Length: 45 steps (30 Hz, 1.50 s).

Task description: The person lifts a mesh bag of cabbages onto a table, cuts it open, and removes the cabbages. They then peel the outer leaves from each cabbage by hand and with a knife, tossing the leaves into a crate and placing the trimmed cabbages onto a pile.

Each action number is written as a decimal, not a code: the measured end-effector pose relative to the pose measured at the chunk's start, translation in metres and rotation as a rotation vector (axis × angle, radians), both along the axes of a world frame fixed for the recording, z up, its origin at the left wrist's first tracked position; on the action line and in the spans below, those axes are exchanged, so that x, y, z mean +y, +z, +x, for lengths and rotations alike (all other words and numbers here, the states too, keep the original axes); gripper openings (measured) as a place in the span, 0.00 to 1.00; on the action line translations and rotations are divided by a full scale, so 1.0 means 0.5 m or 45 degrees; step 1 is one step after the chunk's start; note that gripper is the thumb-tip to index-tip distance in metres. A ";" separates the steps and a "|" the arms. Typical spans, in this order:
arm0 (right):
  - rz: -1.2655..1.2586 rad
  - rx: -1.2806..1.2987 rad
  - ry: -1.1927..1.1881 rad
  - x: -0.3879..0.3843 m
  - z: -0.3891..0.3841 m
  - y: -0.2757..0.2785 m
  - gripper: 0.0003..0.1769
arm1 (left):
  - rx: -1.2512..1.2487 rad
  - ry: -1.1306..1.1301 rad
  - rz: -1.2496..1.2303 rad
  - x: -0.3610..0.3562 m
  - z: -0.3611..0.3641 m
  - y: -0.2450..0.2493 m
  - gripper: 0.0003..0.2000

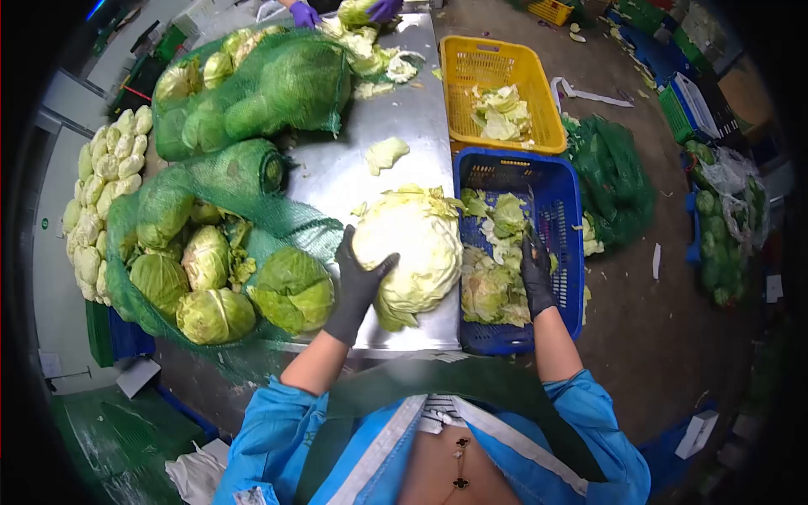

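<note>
The floor is dark and strewn with leaf bits, and a shiny metal desk [349, 156] is set in the middle. On the desk, near its front right edge, a big pale cabbage [412, 248] is held at its left side by the gloved left hand [364, 282]; its grip is closed on the cabbage, with the thumb laid over it. The gloved right hand [536, 273] is held over the blue crate [570, 244], just beside the leaves [497, 286] in it. Whether anything is held in that grip cannot be told.

The blue crate is placed along the right side of the desk, and leaf scraps [503, 114] are held in the yellow crate [551, 101] behind it. A loose leaf [387, 156] is seen behind the pale cabbage. To the left, a green cabbage [292, 290] is set beside an open net sack [135, 295] filled with more cabbages. At the far end, a cabbage is held by another person's purple-gloved hands [385, 10].
</note>
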State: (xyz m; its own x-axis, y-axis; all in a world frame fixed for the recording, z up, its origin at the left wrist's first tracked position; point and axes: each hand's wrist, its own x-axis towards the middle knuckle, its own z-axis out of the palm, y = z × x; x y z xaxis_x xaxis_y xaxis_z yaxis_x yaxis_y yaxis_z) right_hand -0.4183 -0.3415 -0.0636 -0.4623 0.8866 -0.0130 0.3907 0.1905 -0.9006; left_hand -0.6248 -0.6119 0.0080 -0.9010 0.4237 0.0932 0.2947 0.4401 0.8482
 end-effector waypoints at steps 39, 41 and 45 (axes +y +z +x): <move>-0.187 -0.014 0.578 -0.130 -0.112 0.231 0.37 | 0.405 -0.323 -0.568 0.066 0.054 0.151 0.52; -0.076 -0.118 0.575 -0.131 -0.108 0.211 0.45 | 0.378 -0.314 -0.574 0.064 0.054 0.154 0.52; -0.291 -0.081 0.343 -0.086 -0.114 0.185 0.37 | 0.359 -0.341 -0.550 0.079 0.070 0.142 0.53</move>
State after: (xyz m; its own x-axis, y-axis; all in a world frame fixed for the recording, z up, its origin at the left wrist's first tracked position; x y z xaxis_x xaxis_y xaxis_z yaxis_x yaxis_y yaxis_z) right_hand -0.4755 -0.3847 0.0290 -0.6708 0.7040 -0.2335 0.4108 0.0905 -0.9072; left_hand -0.5897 -0.5726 0.0788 -0.7226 0.6863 0.0822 0.6320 0.6078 0.4808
